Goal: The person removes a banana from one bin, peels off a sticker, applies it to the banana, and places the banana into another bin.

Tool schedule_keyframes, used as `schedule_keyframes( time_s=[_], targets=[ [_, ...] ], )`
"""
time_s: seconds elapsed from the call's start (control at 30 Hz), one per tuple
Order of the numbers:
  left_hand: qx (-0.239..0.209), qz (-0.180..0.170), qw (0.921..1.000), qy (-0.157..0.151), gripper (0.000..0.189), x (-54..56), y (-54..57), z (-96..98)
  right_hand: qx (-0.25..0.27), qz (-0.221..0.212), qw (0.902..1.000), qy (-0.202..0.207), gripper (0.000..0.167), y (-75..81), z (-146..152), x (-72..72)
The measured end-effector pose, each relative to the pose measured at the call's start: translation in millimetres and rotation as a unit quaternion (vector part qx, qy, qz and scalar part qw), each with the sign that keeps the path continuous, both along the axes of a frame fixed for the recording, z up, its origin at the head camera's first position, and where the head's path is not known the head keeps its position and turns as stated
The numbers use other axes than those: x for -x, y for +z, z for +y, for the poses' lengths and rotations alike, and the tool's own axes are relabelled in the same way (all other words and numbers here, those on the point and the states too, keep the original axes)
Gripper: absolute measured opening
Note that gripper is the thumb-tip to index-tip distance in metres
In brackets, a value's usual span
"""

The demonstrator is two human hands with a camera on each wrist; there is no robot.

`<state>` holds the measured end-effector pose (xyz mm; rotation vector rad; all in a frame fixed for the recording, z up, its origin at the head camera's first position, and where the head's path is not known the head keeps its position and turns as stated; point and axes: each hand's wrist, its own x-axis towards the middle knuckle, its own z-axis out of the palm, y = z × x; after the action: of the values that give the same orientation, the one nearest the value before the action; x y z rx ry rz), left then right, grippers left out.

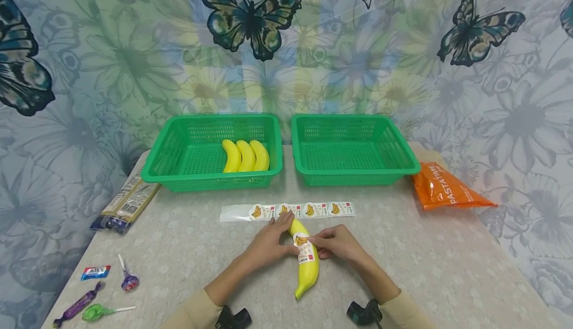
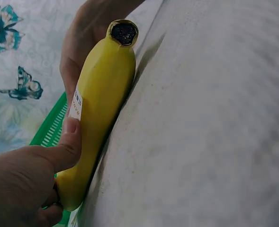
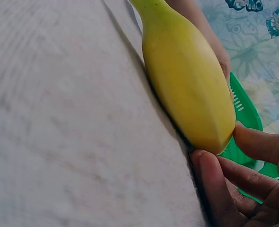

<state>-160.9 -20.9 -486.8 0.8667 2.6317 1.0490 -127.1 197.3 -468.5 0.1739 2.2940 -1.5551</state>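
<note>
A yellow banana [image 1: 309, 273] lies on the table in front of me, its stem end toward me. A white label [image 1: 306, 253] with a banana picture lies over its upper face. My left hand [image 1: 267, 245] holds the far end, with its thumb [image 2: 71, 137] against the label's edge and fingers on the other side. From the right, my right hand [image 1: 341, 243] grips the banana's side, thumb on top by the label and fingertips [image 3: 210, 165] low near the table. Just beyond lies a strip of banana labels [image 1: 316, 209], partly overlapped by my left fingers.
A green basket [image 1: 210, 183] at back left holds three bananas [image 1: 246, 156]. Beside it stands another green basket [image 1: 358, 178]. An orange pasta bag [image 1: 449, 189] lies right, a gold packet [image 1: 130, 199] left. Candies and lollipops [image 1: 130, 282] lie at the left front.
</note>
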Motion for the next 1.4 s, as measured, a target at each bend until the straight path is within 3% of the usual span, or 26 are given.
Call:
schedule_keyframes(
  time_s=[0.33, 0.63, 1.2, 1.4],
  targets=[
    [-0.012, -0.016, 0.9996, 0.019, 0.078, 5.1, 5.9, 2.1, 0.012, -0.004, 0.9999, -0.007, 0.034, -0.9, -0.7, -0.4],
    [-0.019, -0.007, 0.9994, 0.029, 0.061, 5.9, 4.5, 3.7, 0.022, 0.000, 0.9997, -0.009, 0.035, -5.5, -0.7, -0.5],
    [-0.013, 0.002, 0.9987, 0.050, 0.052, 5.5, 9.0, 9.4, 0.019, 0.015, 0.9995, -0.021, 0.032, -3.9, -1.5, -1.2],
    [-0.005, -0.002, 0.9995, 0.031, 0.059, 8.2, 7.4, 6.5, 0.022, 0.013, 0.9995, -0.021, 0.031, -2.9, -1.2, -1.2]
  ],
)
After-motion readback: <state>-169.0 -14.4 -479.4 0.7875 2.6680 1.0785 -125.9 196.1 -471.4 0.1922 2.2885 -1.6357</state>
